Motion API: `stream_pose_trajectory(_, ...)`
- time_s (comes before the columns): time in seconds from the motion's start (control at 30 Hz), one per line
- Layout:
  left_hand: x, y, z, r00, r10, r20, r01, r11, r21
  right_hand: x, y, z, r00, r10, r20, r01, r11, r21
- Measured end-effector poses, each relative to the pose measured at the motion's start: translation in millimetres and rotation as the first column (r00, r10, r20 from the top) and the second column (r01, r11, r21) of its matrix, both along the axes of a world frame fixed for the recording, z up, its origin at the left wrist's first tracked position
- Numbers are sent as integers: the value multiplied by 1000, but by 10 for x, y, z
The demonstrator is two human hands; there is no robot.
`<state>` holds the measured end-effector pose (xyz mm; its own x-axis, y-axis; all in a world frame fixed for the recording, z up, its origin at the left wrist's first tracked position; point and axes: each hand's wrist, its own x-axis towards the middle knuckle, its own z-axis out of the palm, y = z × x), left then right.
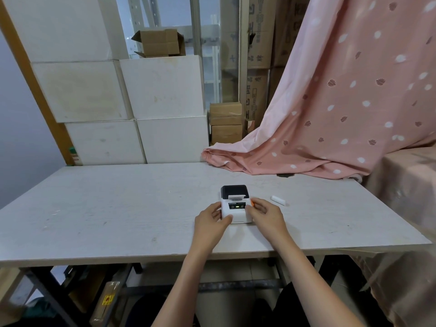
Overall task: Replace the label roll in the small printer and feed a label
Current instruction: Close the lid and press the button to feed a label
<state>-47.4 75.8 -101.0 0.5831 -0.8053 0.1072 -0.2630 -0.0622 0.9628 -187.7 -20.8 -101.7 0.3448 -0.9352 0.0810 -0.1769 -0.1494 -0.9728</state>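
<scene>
A small white printer with a black lid stands on the white table, its lid closed and a green light lit on its front panel. A white label edge sticks out of the slot below the lid. My left hand grips the printer's left side, thumb on the front corner. My right hand rests on the right side, its fingertips at the control panel, next to an orange tab. A white label roll lies on the table just right of the printer.
Pink patterned cloth drapes over the table's far right corner and right side. White boxes and cardboard cartons are stacked behind the table. The table's near edge runs just below my wrists.
</scene>
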Motion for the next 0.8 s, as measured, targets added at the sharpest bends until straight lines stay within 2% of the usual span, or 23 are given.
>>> stream_pose_trajectory(0.1, -4, -2, 3, 1000, 3, 2, -3, 1000, 1, 66, -2, -5, 998, -61, -3, 61, 998, 27)
stream_pose_trajectory(0.8, 7, 3, -17, 1000, 1, -5, -1, 1000, -5, 179, -21, -21, 990, -121, -66, 120, 993, -21)
